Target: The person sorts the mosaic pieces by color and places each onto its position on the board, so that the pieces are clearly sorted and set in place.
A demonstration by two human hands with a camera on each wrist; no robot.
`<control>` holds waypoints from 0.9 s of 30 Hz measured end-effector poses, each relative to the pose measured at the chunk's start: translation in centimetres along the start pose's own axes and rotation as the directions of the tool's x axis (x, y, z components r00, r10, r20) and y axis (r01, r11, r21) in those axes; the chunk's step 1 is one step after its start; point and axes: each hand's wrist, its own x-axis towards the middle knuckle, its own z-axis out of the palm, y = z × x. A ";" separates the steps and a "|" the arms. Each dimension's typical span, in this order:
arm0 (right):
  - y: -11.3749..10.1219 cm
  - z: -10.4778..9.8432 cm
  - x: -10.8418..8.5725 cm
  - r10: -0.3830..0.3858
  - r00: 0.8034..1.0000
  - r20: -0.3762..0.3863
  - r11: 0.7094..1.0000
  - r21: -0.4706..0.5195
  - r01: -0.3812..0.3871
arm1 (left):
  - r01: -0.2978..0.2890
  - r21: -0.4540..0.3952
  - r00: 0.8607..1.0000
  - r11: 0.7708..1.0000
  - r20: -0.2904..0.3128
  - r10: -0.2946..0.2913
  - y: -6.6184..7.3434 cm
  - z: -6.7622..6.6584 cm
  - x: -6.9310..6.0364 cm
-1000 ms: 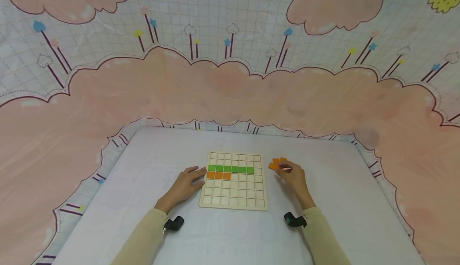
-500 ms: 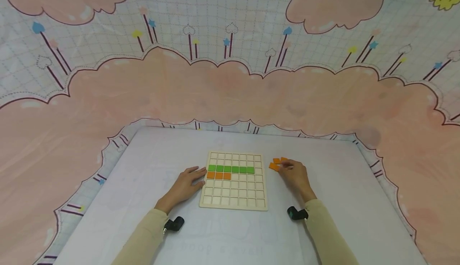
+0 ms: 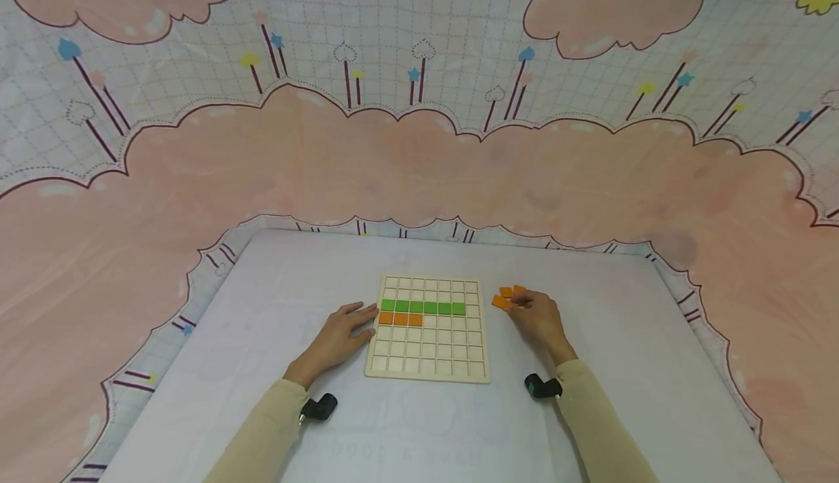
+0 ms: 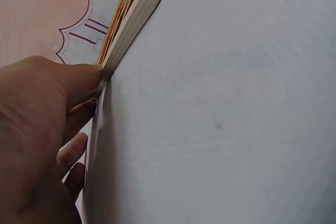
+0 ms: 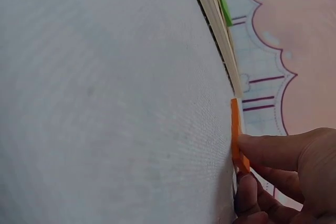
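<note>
A pale wooden grid board (image 3: pixel 429 370) lies flat on the table. One of its rows holds several green tiles (image 3: pixel 416 307); the row nearer the person holds 3 orange tiles (image 3: pixel 400 319). My left hand (image 3: pixel 337 337) rests at the board's left edge, fingers extended and touching it; in the left wrist view the thumb lies against the board's side. To the right of the board, my right hand (image 3: pixel 537 319) pinches at a loose orange tile (image 5: pixel 235 129), its thumb against the tile in the right wrist view. Fingers partly hide the loose tiles.
More loose orange tiles (image 3: pixel 506 292) lie just beyond the right fingertips. A white cloth covers the table (image 3: pixel 295 264). Behind and around it hangs a patterned curtain (image 3: pixel 419 170). Black wrist cameras (image 3: pixel 542 387) sit at both sleeves.
My right hand has shifted slightly to the right and turned a little at the loose orange tiles, then nearly stopped. The left hand and the tiles on the board stay in place.
</note>
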 end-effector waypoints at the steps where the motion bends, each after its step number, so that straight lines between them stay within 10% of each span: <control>1: 0.0 0.0 0.0 -0.001 1.000 -0.005 1.000 0.002 0.001 | -0.001 0.000 1.000 1.000 0.000 0.001 0.0 0.0 0.0; 27: -0.4 -0.2 -0.5 0.043 0.997 -0.058 0.996 0.076 -0.038 | -0.006 -0.004 1.000 1.000 -0.002 0.006 -0.2 0.1 0.1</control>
